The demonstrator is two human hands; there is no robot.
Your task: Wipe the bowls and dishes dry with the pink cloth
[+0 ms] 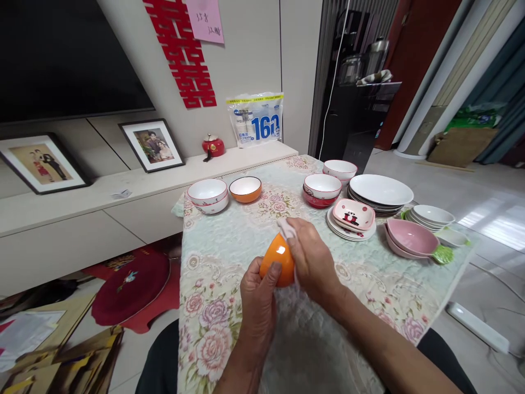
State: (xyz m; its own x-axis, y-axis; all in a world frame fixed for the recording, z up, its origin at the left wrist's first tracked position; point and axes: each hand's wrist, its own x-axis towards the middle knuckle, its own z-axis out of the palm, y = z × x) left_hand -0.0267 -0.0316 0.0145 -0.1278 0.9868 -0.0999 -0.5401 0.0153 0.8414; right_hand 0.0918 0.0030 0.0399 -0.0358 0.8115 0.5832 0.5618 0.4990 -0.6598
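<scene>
An orange bowl [275, 262] is tilted on its side above the near middle of the table, its glossy outside toward me. My left hand [259, 295] grips it from the left, thumb pressed on the outer wall. On the bowl's right side, my right hand [314, 257] is closed around a white cloth [287, 228]; part of the cloth sticks out above the fingers and touches the rim area. The inside of the bowl is hidden. Beyond the hands stand another orange bowl [245, 190] with a white inside and a stack of white bowls [207, 196] with red rims.
The floral tablecloth [217, 317] covers the table. To the right stand red-rimmed bowls [322, 187], large white plates [381, 190], square cat dishes [353, 213], pink dishes [412, 238] and small white dishes [432, 214]. A white cabinet [82, 210] runs behind; a power strip [478, 326] lies on the floor.
</scene>
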